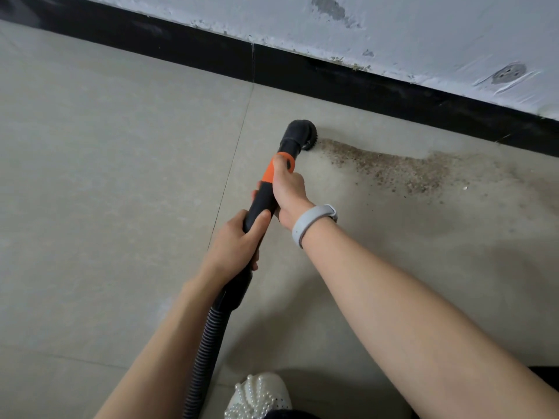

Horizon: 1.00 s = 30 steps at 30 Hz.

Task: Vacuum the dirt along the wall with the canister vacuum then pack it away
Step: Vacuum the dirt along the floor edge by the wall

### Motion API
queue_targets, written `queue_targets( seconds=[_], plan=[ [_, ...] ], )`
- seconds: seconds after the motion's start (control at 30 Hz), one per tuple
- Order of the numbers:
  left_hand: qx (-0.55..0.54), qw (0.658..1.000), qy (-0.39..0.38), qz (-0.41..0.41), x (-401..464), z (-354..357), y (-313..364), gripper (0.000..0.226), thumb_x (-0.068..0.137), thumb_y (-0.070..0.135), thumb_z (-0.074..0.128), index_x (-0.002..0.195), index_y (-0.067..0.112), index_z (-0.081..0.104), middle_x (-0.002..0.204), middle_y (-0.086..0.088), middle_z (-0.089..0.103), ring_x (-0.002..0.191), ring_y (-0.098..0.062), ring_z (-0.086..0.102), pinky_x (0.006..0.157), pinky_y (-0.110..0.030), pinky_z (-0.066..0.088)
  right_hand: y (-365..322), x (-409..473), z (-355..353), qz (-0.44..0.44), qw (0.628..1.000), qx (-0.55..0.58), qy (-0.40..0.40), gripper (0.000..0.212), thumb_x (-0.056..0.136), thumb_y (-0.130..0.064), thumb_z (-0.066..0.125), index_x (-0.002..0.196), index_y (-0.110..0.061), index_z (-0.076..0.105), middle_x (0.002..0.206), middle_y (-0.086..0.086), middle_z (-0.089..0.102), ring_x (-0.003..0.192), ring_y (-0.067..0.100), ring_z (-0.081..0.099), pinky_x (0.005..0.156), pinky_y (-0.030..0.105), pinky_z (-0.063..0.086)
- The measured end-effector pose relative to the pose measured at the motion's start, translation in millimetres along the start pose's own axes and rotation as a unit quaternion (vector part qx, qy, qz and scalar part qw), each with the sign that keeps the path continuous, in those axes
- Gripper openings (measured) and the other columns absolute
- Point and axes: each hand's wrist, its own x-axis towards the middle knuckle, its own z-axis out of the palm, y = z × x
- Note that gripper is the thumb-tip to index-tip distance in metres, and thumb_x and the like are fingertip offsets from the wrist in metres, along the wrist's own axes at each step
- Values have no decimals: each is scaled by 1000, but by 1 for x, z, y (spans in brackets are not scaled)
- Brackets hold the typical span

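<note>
A black vacuum wand (260, 204) with an orange collar points toward the wall. Its round black brush nozzle (301, 135) sits on the floor at the left end of a brown dirt patch (396, 170). My right hand (287, 189) grips the wand just below the orange collar. Lower down, my left hand (237, 246) grips the black handle. A ribbed grey hose (202, 361) runs from the handle down to the bottom edge. The canister itself is out of view.
A black skirting board (272, 65) runs along the base of the peeling white wall (423, 34). Beige floor tiles (106, 176) spread out to the left. A white beaded shoe (260, 394) stands at the bottom beside the hose.
</note>
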Motion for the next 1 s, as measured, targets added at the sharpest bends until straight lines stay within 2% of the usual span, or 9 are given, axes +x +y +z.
queue_targets(
  seconds=[0.17, 0.33, 0.4, 0.57, 0.73, 0.9, 1.0],
  plan=[
    [13, 999, -33, -3, -29, 11, -14, 34, 88, 45, 47, 76, 13, 44, 44, 0, 56, 38, -17, 55, 43, -28, 46, 27, -17, -19, 4, 999, 21, 37, 32, 93, -41, 45, 80, -12, 47, 64, 6, 57, 47, 19, 57, 46, 24, 48],
    [63, 993, -100, 8, -43, 15, -24, 35, 87, 48, 46, 76, 15, 44, 46, 1, 58, 39, -14, 56, 45, -23, 45, 53, -30, -41, -11, 992, 80, 98, 33, 94, -39, 46, 82, -9, 51, 67, 8, 57, 54, 21, 59, 42, 21, 47],
    [72, 992, -108, 8, -44, 16, -26, 36, 87, 50, 46, 76, 16, 43, 46, 2, 58, 40, -13, 56, 47, -24, 45, 56, -32, -45, -17, 990, 87, 108, 32, 93, -37, 47, 80, -8, 50, 62, 7, 56, 49, 19, 57, 42, 21, 47],
    [47, 998, -52, 1, -36, 18, -27, 33, 89, 47, 47, 72, 20, 43, 44, 2, 56, 39, -14, 56, 44, -27, 46, 45, -24, -33, -22, 995, 66, 72, 32, 92, -36, 47, 76, -8, 47, 61, 8, 54, 44, 19, 55, 42, 22, 47],
    [5, 1000, 8, -3, -11, 15, -13, 34, 90, 44, 48, 74, 15, 45, 45, 2, 55, 38, -17, 56, 39, -25, 43, 14, -4, -14, -20, 999, 19, 19, 33, 93, -36, 46, 73, -10, 46, 57, 6, 55, 36, 17, 54, 38, 20, 44],
    [11, 1000, -1, 6, 13, 14, 11, 35, 92, 44, 47, 77, 13, 46, 46, -1, 56, 37, -17, 56, 38, -23, 43, -13, 11, -14, -14, 1000, 12, 11, 32, 94, -38, 44, 78, -10, 44, 62, 5, 55, 41, 19, 56, 46, 24, 48],
    [26, 999, -21, 9, 9, 23, 15, 35, 92, 44, 46, 80, 11, 47, 47, 0, 57, 37, -17, 56, 38, -23, 45, -12, 10, -28, -10, 999, 18, 29, 32, 94, -39, 44, 79, -11, 44, 63, 6, 56, 45, 19, 57, 45, 23, 48]
  ],
)
